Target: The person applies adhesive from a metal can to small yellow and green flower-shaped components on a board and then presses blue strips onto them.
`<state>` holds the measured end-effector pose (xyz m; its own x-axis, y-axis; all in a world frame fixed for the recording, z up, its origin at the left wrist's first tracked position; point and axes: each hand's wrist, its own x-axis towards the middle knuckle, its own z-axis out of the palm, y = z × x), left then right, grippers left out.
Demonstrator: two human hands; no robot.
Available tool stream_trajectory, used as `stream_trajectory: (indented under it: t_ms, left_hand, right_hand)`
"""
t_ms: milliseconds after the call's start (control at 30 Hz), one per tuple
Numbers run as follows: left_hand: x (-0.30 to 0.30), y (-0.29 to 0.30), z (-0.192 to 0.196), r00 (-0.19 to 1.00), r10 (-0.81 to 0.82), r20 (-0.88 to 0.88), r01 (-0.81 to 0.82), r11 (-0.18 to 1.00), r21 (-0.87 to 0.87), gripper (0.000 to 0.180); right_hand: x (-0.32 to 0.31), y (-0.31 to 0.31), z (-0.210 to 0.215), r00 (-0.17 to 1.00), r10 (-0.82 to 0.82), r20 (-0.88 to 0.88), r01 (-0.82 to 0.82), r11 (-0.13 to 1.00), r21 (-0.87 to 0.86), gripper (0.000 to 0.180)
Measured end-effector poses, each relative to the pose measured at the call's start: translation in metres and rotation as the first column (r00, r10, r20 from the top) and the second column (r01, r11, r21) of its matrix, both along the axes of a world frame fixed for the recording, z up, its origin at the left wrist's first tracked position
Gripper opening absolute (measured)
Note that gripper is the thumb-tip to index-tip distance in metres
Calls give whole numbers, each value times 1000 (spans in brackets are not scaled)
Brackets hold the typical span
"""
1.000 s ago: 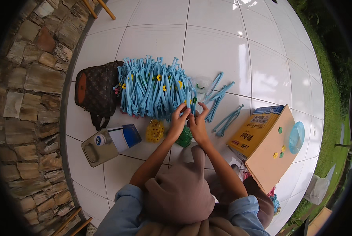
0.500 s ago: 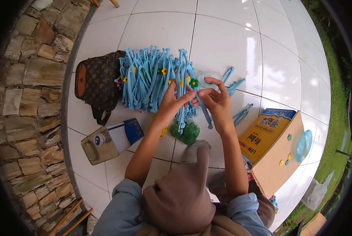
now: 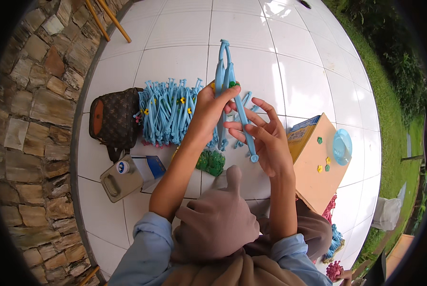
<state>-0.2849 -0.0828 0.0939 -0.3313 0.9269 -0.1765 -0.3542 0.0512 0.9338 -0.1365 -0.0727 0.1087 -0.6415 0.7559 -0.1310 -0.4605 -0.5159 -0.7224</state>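
My left hand [image 3: 207, 112] is closed around a few light-blue plastic straps [image 3: 220, 74] with knobbed ends, held up above the floor. Under its thumb a small green flower [image 3: 232, 84] partly shows. One strap slants down toward my right hand [image 3: 268, 140], whose fingers are spread beside it. I cannot tell whether those fingertips touch the strap. Left of my hands lies a big pile of similar blue straps [image 3: 163, 119], dotted with yellow flowers. Below them sits a clump of green pieces [image 3: 211, 163], and a few loose straps lie behind my right hand.
A patterned brown bag [image 3: 113, 119] and a metal can [image 3: 120, 181] stand at left by the stone wall [image 3: 37, 157]. At right, a cardboard box [image 3: 318, 164] bears small flowers and a blue lid-like dish [image 3: 342, 147]. Another person's hand [image 3: 347, 275] is near a pink bunch, lower right.
My left hand has lifted the straps up and away from the pile. My right hand has let its pinch go and spread its fingers. The whole view has shifted.
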Motion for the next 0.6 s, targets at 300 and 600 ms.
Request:
stream_trajectory:
  t_ms: [300, 600]
  left_hand:
    - [-22, -10, -73, 954, 182, 237, -198, 979, 44, 44]
    - [-66, -47, -195, 856, 410, -316, -413, 909, 61, 50]
  right_hand:
    - [-33, 4, -85, 945, -115, 308, 24, 959, 283, 42]
    - [-123, -10, -192, 858, -166, 487, -210, 751, 626, 41]
